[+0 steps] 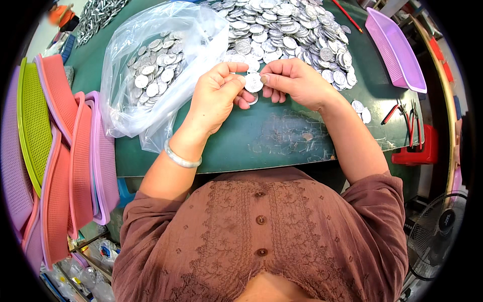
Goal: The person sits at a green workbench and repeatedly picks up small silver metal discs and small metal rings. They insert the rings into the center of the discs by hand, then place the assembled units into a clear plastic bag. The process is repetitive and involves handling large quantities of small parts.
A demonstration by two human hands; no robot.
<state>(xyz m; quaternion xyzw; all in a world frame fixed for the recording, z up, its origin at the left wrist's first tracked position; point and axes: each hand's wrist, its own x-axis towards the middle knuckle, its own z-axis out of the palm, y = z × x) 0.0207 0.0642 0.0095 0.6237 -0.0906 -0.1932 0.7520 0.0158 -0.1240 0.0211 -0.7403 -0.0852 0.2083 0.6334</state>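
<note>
My left hand (217, 95) and my right hand (297, 83) meet above the green table, pinching a round silver medallion (253, 82) between them by its edges. Another disc partly shows under the fingers of my left hand; whether that hand holds it, I cannot tell. Just beyond my hands spreads a large heap of similar silver medallions (287, 38). To the left, a clear plastic bag (118, 75) lies with its mouth spread, and a smaller batch of medallions (160, 70) is inside it. A pale bangle circles my left wrist.
Cutters with red handles (411, 123) lie at the right corner, near a few loose medallions (361, 110). A purple basket (395, 55) stands at the far right. Stacked coloured baskets (75, 166) crowd the left edge. A pile of small metal parts (98, 17) sits far left. A fan (437, 226) stands lower right.
</note>
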